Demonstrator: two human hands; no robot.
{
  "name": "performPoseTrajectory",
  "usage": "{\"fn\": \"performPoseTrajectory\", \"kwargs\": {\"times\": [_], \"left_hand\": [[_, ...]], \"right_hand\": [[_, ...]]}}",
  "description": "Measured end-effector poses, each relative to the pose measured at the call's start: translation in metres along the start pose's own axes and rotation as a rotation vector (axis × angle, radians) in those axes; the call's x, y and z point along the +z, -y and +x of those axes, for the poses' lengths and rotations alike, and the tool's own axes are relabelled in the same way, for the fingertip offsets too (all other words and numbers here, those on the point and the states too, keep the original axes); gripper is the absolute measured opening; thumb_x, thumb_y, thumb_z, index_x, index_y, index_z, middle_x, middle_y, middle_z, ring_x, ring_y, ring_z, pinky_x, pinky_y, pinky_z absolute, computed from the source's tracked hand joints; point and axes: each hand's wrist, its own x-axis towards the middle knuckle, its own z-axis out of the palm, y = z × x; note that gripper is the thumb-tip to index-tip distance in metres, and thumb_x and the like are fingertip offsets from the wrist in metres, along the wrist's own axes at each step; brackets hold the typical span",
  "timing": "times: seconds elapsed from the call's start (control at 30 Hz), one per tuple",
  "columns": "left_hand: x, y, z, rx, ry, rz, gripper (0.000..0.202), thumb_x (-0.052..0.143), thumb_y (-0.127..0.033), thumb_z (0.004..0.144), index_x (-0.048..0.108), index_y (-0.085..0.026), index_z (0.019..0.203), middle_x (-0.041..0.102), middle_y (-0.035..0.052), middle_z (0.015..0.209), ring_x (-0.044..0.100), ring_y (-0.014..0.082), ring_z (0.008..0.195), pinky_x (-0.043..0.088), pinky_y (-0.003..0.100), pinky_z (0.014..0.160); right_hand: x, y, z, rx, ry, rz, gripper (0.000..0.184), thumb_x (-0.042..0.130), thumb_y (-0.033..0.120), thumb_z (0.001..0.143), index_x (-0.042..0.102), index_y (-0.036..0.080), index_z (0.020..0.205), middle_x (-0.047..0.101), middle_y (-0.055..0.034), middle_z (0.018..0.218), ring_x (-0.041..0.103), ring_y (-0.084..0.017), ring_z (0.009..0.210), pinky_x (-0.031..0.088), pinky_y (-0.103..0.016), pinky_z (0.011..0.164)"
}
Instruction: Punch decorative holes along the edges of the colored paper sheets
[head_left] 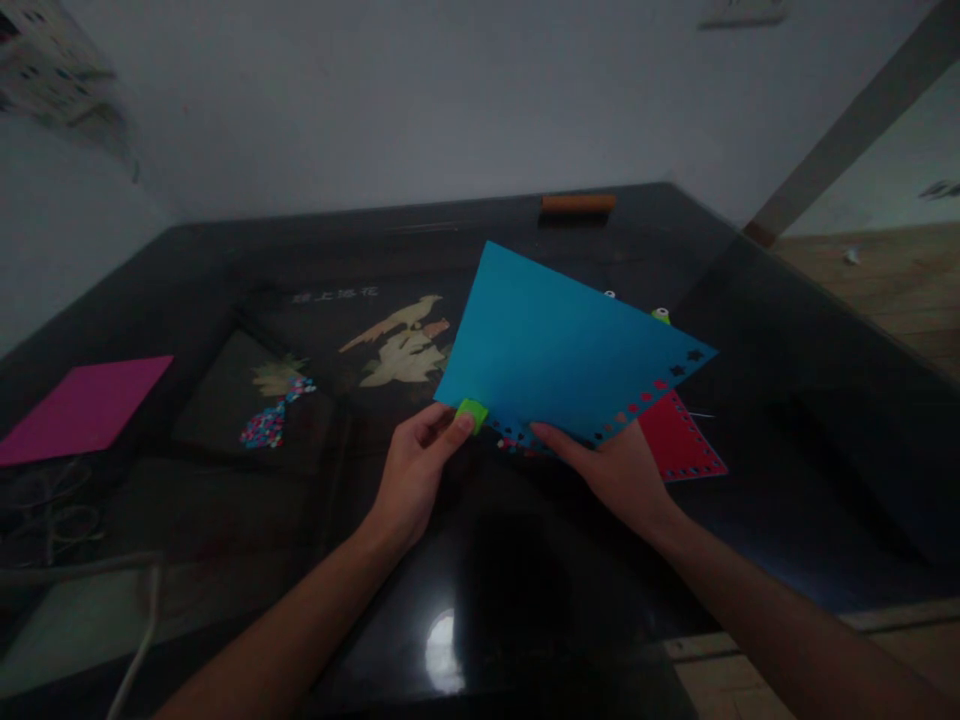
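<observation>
A blue sheet of paper [555, 340] is held up above the dark table, with a row of small punched shapes along its near edges. My left hand [420, 455] grips a small green craft punch [472, 413] at the sheet's left corner, thumb on top. My right hand [615, 470] pinches the sheet's near edge, the thumb above and the fingers underneath. Partly hidden beneath lies a red sheet [675, 440] with punched shapes along its border. Small punched-out paper bits [517, 445] show under the blue sheet's near edge.
On the left lie a pink sheet [90, 410] and a pile of coloured paper bits [266, 425]. A brown roll [577, 204] rests near the back edge of the dark table [465, 235]. A green item with a cartoon eye [661, 315] peeks out behind the blue sheet.
</observation>
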Motion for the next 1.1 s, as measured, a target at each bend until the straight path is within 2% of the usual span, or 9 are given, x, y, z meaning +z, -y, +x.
{"fn": "performPoseTrajectory", "kwargs": {"times": [0.27, 0.47, 0.8, 1.1], "left_hand": [[0.003, -0.001, -0.001, 0.001, 0.036, -0.04, 0.021, 0.068, -0.031, 0.076, 0.068, -0.013, 0.087, 0.069, 0.0051, 0.089, 0.06, 0.0155, 0.081, 0.045, 0.028, 0.079], [0.006, 0.0, -0.003, -0.039, 0.07, -0.044, 0.026, 0.069, -0.033, 0.074, 0.068, -0.013, 0.091, 0.07, 0.0073, 0.093, 0.062, 0.0178, 0.086, 0.046, 0.031, 0.082], [0.015, 0.002, -0.008, -0.202, 0.098, 0.056, 0.03, 0.071, -0.039, 0.07, 0.068, -0.013, 0.085, 0.071, 0.0082, 0.087, 0.064, 0.0188, 0.079, 0.048, 0.033, 0.076], [0.014, -0.002, -0.004, -0.286, 0.113, 0.141, 0.028, 0.075, -0.032, 0.065, 0.069, -0.014, 0.086, 0.072, 0.0085, 0.091, 0.066, 0.0204, 0.085, 0.049, 0.035, 0.081]], "right_hand": [[-0.002, 0.002, -0.002, 0.009, -0.002, 0.005, 0.04, 0.067, 0.04, 0.071, 0.066, 0.016, 0.103, 0.069, -0.0121, 0.102, 0.063, -0.029, 0.101, 0.049, -0.047, 0.09], [-0.011, 0.005, -0.007, 0.009, 0.02, -0.026, 0.049, 0.068, 0.041, 0.07, 0.063, 0.015, 0.111, 0.068, -0.0133, 0.104, 0.062, -0.031, 0.103, 0.049, -0.049, 0.09], [-0.015, -0.015, -0.023, 0.12, -0.069, -0.068, 0.053, 0.068, 0.043, 0.069, 0.06, 0.014, 0.113, 0.065, -0.015, 0.113, 0.059, -0.032, 0.108, 0.046, -0.051, 0.093], [-0.014, -0.024, -0.025, 0.15, -0.11, -0.02, 0.058, 0.07, 0.042, 0.069, 0.056, 0.016, 0.118, 0.061, -0.0136, 0.121, 0.055, -0.031, 0.114, 0.042, -0.049, 0.098]]}}
